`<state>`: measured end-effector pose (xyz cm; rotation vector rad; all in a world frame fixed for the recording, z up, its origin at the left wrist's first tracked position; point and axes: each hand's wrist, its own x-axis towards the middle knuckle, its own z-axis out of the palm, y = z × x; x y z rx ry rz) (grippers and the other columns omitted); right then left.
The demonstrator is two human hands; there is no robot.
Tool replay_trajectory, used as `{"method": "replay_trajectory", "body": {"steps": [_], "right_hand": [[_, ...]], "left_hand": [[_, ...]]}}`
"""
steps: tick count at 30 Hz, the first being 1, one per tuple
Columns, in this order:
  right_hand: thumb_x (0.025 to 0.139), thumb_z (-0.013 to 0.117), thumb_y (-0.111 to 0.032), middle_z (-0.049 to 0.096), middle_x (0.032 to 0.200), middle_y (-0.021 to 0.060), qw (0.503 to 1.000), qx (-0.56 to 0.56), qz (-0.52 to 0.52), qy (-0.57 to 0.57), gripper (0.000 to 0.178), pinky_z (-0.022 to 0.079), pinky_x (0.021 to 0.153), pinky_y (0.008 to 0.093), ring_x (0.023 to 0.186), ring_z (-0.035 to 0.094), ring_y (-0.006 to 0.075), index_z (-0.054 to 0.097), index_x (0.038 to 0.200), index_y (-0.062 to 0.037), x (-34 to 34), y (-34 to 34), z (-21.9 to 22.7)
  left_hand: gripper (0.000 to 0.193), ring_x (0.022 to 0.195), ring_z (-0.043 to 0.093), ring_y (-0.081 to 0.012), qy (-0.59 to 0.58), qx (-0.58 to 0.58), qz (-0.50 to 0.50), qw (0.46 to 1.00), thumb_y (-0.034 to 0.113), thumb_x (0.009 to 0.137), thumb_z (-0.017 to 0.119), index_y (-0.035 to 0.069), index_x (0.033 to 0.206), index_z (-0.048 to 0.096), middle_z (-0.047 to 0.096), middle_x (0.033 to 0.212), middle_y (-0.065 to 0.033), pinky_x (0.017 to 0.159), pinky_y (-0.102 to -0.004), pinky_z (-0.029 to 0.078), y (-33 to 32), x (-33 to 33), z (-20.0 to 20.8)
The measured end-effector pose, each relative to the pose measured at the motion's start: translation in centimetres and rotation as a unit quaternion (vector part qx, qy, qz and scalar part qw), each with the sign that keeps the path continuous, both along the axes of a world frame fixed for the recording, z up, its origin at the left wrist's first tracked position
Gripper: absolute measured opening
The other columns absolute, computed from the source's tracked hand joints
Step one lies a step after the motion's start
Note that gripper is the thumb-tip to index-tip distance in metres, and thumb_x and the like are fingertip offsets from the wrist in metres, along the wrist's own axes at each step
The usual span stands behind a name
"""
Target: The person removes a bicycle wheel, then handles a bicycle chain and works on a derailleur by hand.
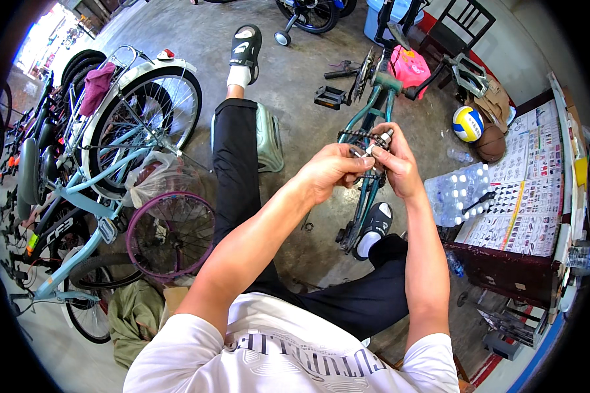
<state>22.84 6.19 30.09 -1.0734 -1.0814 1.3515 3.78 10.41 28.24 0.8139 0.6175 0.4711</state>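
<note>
Both hands meet over a teal bicycle frame [372, 105] standing between my legs. My left hand [334, 169] is closed in a pinch on a dark bicycle chain [351, 135]. My right hand [400, 160] is closed around a small silver metal piece [387, 136] at the chain, its tip sticking up past the fingers. A whitish bit shows between the thumbs; its kind is hidden. The crank and chainring [363, 77] sit at the far end of the frame, with a black pedal [330, 97] to the left.
A light blue bicycle [78, 187] and a purple wheel rim [130, 239] stand on the left. A green plastic stool [269, 141] is beyond my left leg. On the right are shrink-wrapped water bottles [446, 196], a volleyball [467, 124], a basketball [490, 143] and a paper-covered table [531, 183].
</note>
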Motion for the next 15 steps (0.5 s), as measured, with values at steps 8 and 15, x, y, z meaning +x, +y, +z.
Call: {"method": "replay_trajectory", "body": {"steps": [8,15], "right_hand": [[0.094,0.066,-0.012,0.052,0.094,-0.0004,0.996,-0.001,-0.055,-0.074,0.033,0.039,0.069,0.0233,0.079,0.047,0.0074,0.051,0.123,-0.0066,-0.5,0.3,-0.9],[0.094,0.065,-0.013,0.052,0.088,-0.0009,0.999,0.005,-0.037,0.033,0.034,0.034,0.062,0.0237,0.071,0.045,0.0072,0.050,0.124,-0.0062,0.2,-0.3,-0.1]], "left_hand": [[0.022,0.081,0.066,-0.0344,0.379,0.696,0.218,0.569,0.016,0.081,0.078,0.005,0.093,0.063,0.065,0.089,-0.0098,0.068,-0.0409,0.049,-1.9,1.5,0.1],[0.038,0.071,0.060,-0.0159,0.135,0.239,0.219,0.936,0.036,0.095,0.074,0.006,0.112,0.057,0.059,0.092,-0.0025,0.056,-0.0325,0.045,-3.7,0.9,-1.1]]}}
